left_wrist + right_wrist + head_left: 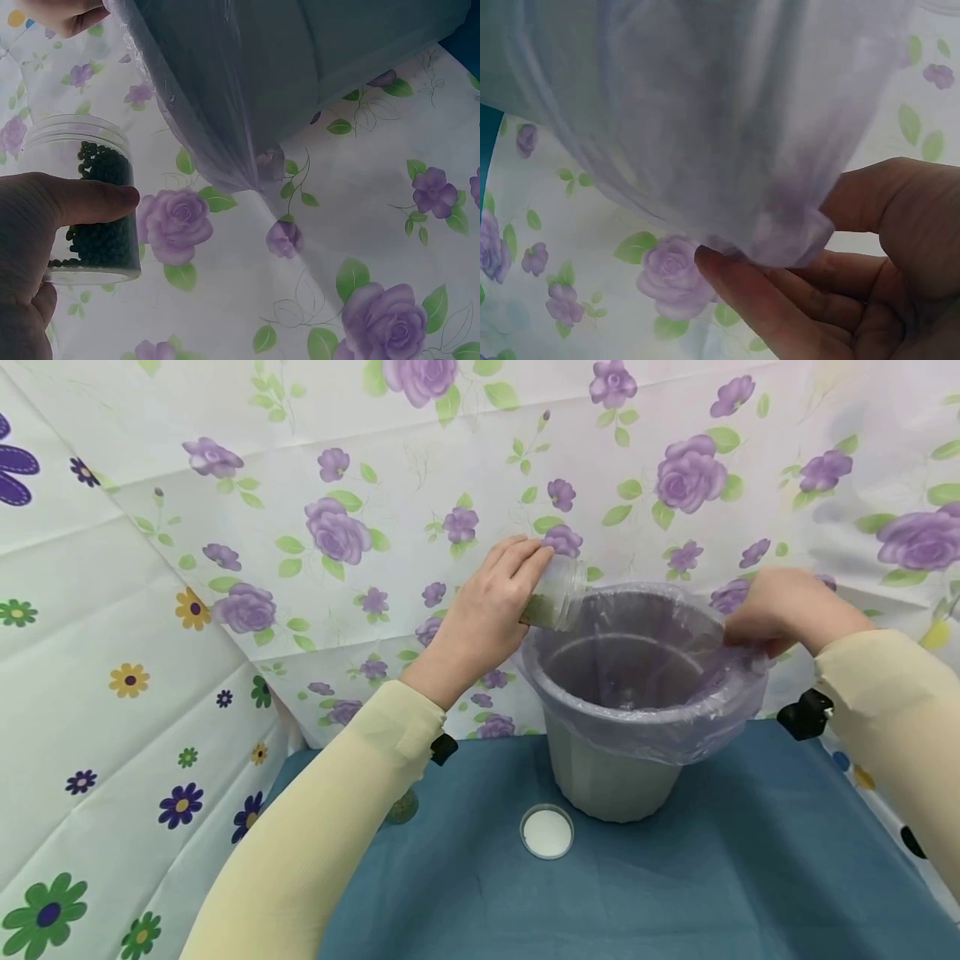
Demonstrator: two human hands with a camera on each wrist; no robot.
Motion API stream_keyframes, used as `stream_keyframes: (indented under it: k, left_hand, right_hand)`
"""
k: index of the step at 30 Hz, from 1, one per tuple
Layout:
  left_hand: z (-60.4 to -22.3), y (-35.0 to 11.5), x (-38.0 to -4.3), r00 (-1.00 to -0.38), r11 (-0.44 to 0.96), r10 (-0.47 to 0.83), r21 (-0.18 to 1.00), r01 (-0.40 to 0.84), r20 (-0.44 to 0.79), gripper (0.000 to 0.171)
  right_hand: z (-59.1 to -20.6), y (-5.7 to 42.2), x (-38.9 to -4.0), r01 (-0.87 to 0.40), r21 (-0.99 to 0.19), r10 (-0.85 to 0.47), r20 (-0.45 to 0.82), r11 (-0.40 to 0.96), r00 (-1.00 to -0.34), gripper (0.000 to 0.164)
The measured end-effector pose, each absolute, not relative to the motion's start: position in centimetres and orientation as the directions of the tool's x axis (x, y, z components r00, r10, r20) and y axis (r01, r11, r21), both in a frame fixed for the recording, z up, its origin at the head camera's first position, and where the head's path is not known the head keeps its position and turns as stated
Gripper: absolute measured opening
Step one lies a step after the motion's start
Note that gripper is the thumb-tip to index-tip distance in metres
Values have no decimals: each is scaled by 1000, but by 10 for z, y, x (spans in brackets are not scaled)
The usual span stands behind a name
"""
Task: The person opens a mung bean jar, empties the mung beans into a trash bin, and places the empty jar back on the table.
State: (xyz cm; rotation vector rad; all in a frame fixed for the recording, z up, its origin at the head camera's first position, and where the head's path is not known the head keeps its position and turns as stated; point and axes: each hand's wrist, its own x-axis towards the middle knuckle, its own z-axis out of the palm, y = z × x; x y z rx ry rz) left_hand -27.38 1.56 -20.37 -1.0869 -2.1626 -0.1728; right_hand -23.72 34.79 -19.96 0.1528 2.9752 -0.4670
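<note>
My left hand [487, 606] grips a clear jar [561, 585] lying tilted on its side, its open mouth toward a grey bin [611, 777]. Small dark green beans or pellets [109, 210] lie along the jar's lower side, and in the left wrist view the thumb crosses its wall. A thin purple plastic bag [660, 731] lines the bin and folds over its rim. At the bin's right side, my right hand [783, 610] pinches a gathered part of the bag; the right wrist view shows this bunch [791, 236] between thumb and fingers.
A white round lid [547, 832] lies on the blue tablecloth [480, 885] in front of the bin. Left of it, a round greenish thing [403, 808] is partly hidden by my left sleeve. Flower-patterned sheets [337, 602] stand behind and to the left.
</note>
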Motion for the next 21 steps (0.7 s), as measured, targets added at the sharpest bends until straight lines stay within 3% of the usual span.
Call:
stream_keyframes:
  k: [5, 10, 16, 21]
  left_hand:
    - [-204, 16, -273, -405, 639, 658, -187, 746, 635, 64]
    - [-205, 16, -273, -401, 638, 664, -199, 744, 631, 66]
    - [-205, 17, -273, -397, 638, 661, -199, 744, 637, 64]
    - [-204, 18, -271, -403, 642, 662, -199, 741, 632, 65]
  right_hand:
    - [-193, 350, -234, 148, -305, 114, -126, 941, -985, 48]
    - [-189, 351, -230, 142, -225, 135, -46, 964, -990, 64]
    - [-190, 342, -233, 15, -211, 51, 165, 977, -985, 32]
    - [-198, 336, -236, -2, -199, 33, 172, 980, -985, 20]
